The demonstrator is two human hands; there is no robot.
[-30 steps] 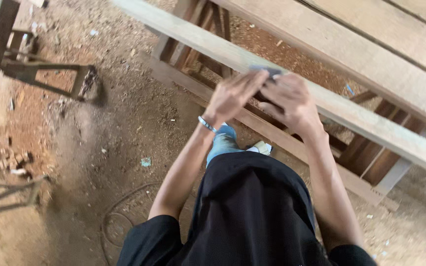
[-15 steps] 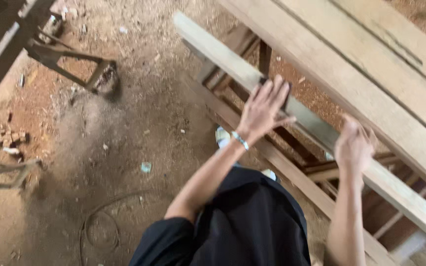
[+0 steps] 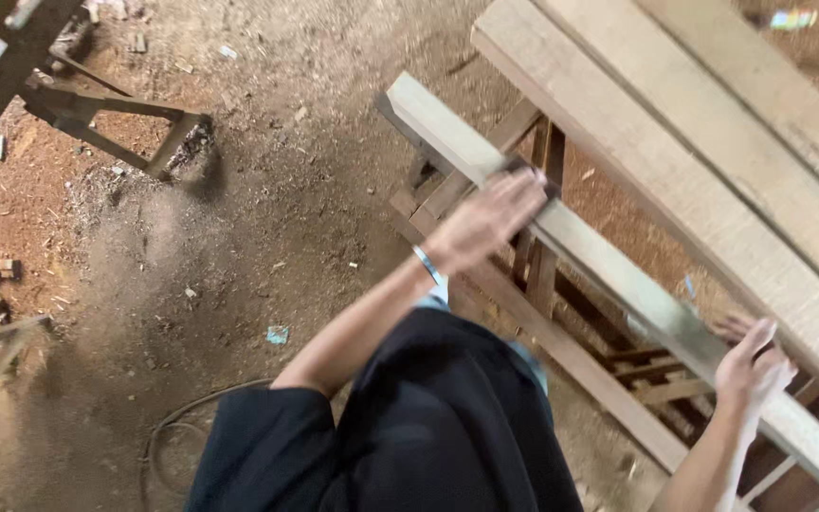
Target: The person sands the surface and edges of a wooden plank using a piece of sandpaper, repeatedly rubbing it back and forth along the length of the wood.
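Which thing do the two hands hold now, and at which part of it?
Both rest on the long narrow plank: left hand pressing a small dark object, hardly visible, onto its top face; right hand at its near edge.
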